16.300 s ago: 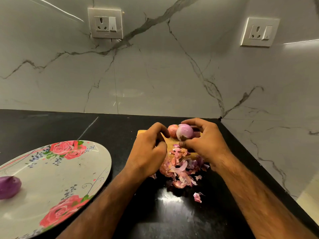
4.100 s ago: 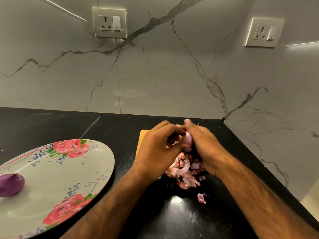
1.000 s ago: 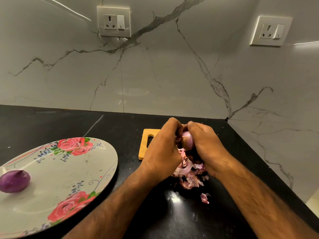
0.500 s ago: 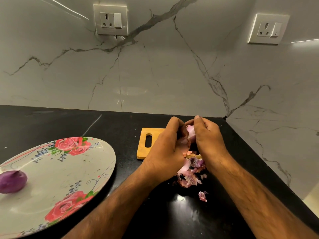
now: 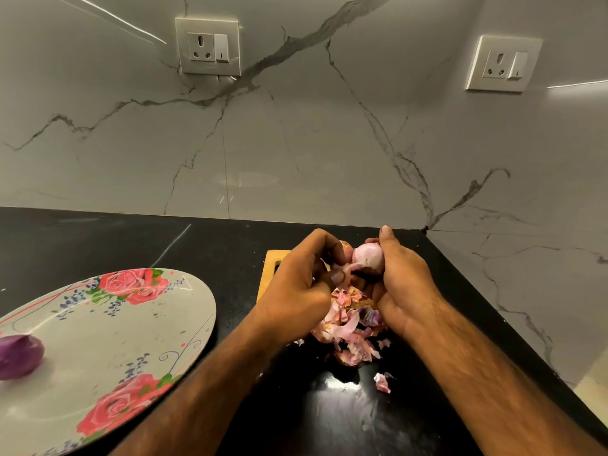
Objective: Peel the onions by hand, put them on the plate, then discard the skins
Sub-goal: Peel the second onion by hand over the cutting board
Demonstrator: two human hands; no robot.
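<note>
The left forearm (image 5: 204, 383) and right forearm (image 5: 487, 373), both bare, angle inward until the hands nearly meet. The right hand (image 5: 404, 284) cups an onion (image 5: 368, 256) in curled fingers. The left hand (image 5: 296, 291), knuckles up, pinches a strip of skin (image 5: 350, 268) between thumb and fingers.

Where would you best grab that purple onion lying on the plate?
Probably around its round belly, coming down from above: the purple onion lies alone on the flat plate, so fingers can close on both flanks with nothing in the way.
</note>
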